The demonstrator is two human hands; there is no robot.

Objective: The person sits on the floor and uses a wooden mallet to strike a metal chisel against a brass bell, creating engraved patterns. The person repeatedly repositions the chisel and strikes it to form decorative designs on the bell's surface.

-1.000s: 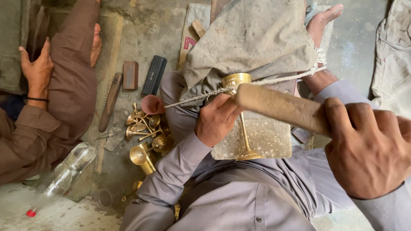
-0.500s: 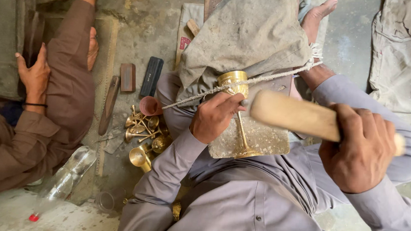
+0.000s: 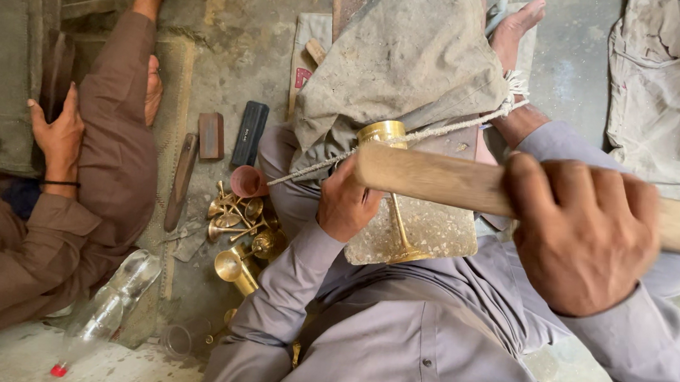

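Observation:
My right hand [image 3: 586, 237] grips a thick wooden stick [image 3: 439, 179] held level across the view, its left end over a brass goblet [image 3: 393, 196]. My left hand [image 3: 344, 204] holds that goblet by its stem against a flat stone slab [image 3: 435, 232] resting on my lap. The goblet's cup is tucked under a grey cloth sack [image 3: 409, 58], and a white cord [image 3: 460, 128] runs across the cup. My bare foot [image 3: 518, 26] presses on the far side of the sack.
Several small brass cups [image 3: 238, 231] lie on the floor to my left, with a dark sharpening block [image 3: 249, 134], a wooden block [image 3: 212, 136] and a file [image 3: 181, 181]. A plastic bottle [image 3: 104, 310] lies nearer. Another person in brown [image 3: 105, 162] sits at left.
My right hand has brought the wooden stick closer to the camera and further left, so its end now covers the goblet's cup. My left hand keeps its hold on the stem.

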